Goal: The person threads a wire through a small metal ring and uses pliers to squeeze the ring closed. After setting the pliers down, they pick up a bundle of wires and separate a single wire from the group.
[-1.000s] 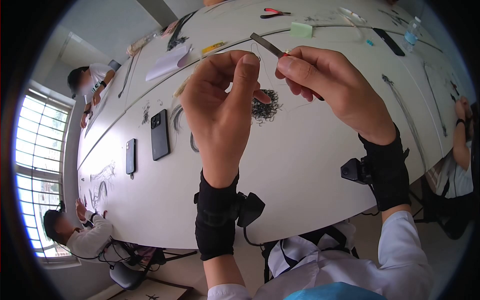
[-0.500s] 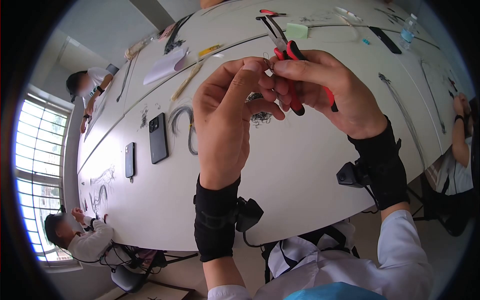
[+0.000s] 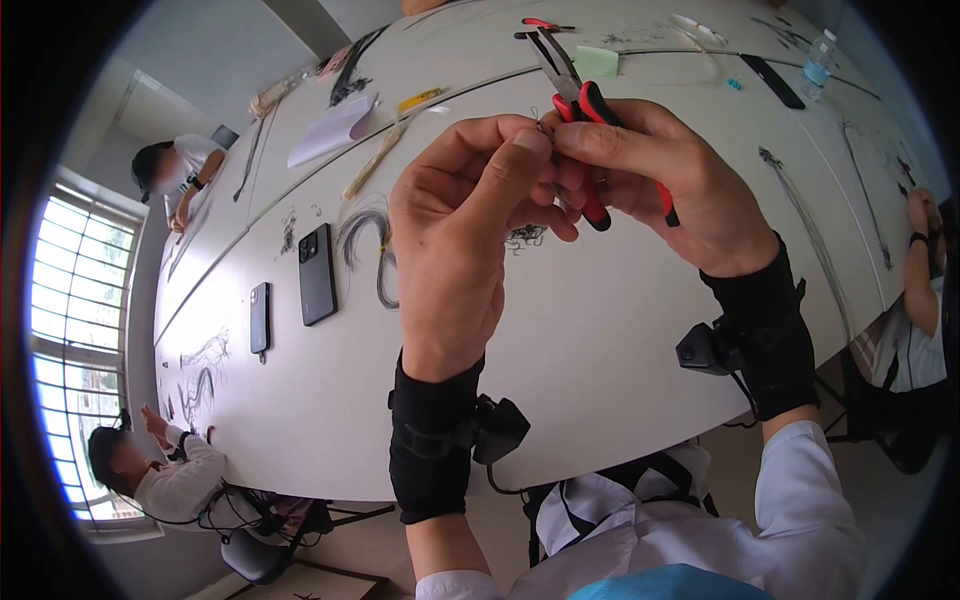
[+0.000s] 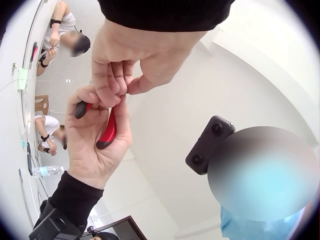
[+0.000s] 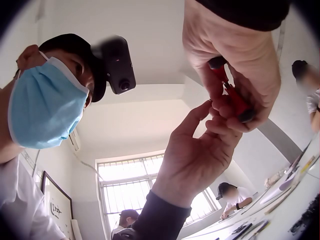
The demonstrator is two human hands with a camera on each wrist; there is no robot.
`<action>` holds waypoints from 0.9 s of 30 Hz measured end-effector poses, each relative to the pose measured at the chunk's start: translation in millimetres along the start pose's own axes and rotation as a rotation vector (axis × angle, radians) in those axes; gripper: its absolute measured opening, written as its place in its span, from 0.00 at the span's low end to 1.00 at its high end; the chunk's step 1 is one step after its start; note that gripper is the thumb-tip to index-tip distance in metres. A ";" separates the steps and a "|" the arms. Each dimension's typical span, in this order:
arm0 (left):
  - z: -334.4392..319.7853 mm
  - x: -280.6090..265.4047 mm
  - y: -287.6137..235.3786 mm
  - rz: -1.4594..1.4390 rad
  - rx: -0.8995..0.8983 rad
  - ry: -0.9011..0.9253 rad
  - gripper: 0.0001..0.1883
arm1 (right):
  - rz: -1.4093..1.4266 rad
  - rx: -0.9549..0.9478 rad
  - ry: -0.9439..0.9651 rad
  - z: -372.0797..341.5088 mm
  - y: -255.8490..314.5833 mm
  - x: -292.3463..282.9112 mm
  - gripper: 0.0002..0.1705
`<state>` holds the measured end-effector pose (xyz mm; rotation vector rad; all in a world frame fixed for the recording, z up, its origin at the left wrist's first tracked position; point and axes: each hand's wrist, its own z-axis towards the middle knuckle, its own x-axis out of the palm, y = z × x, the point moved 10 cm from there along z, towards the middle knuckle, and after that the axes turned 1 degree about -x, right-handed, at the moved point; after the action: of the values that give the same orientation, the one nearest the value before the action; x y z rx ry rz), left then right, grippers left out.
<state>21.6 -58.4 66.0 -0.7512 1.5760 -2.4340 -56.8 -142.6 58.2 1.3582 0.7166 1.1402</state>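
Note:
Red-and-black handled pliers (image 3: 566,90) are held in my right hand (image 3: 672,185), their metal jaws pointing up and away, slightly parted. One red handle (image 4: 108,131) lies across the right palm in the left wrist view. My left hand (image 3: 452,225) pinches a thin dark wire between thumb and forefinger. A small loop of the wire (image 3: 535,113) sticks up above those fingertips. The right thumb and forefinger meet the left fingertips at the wire. Most of the wire is hidden by the fingers. Below the hands, a pile of dark curled wire pieces (image 3: 524,237) is partly covered.
Two phones (image 3: 318,275) and a coil of dark wire (image 3: 385,255) lie left on the white table (image 3: 580,380). Farther off are paper (image 3: 330,130), a second red-handled tool (image 3: 545,25), a green note (image 3: 597,62) and a water bottle (image 3: 817,65). Other people sit around.
The hands were apart a second ago, with the wire stretching between them; they have since come together. The pliers have turned more upright in the right hand. Over the last half second, the fingertips shifted slightly.

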 end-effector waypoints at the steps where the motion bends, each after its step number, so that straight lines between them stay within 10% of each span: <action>1: -0.5 0.4 -0.4 0.017 0.002 0.000 0.09 | 0.002 0.000 0.000 -0.2 0.2 0.1 0.16; 27: -2.0 5.7 -1.7 -0.040 -0.030 0.005 0.09 | 0.061 0.038 0.025 -4.0 1.6 0.6 0.16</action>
<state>16.0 -58.2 68.7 -0.7901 1.6181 -2.4465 -60.6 -140.8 59.3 1.4083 0.7228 1.1990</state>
